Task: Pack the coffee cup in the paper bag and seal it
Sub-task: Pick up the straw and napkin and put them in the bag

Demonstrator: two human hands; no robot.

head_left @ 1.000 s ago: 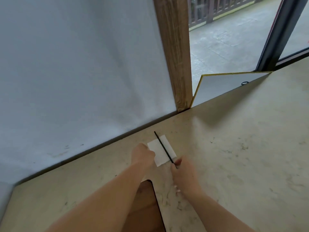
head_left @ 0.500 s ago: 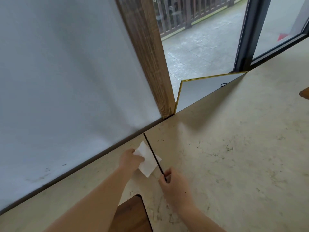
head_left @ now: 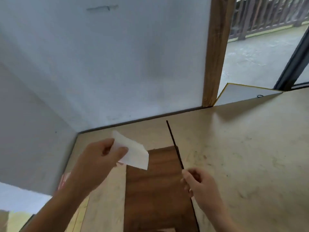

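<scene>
Two hands up over the floor, that's what I get. Left hand [head_left: 102, 156] pinches a napkin [head_left: 133, 153], white, soft, folded flat into a rough rectangle, slightly blurred; thumb on top, fingers curled under its left edge. Right hand [head_left: 199, 183] pinches the lower end of a stick [head_left: 174, 144], thin, black, straight, rigid-looking, running up toward 11 o'clock from the fingertips. Napkin and stick sit apart, napkin at 9 o'clock of the stick.

Under both, a panel [head_left: 155, 190], dark brown wood grain, smooth, rectangular, thin black edge along its right side. Floor [head_left: 242, 156] around it is pale beige, matte, scuffed with dark specks. Wall [head_left: 100, 64] at 12 o'clock is flat white, faint smudges. Post [head_left: 215, 52] at 1 o'clock, rough-grained wood, square-edged, standing upright from the floor line. Past it, grey paving and a dark railing outside.

I can't see any coffee cup or paper bag from here; neither is in view.
</scene>
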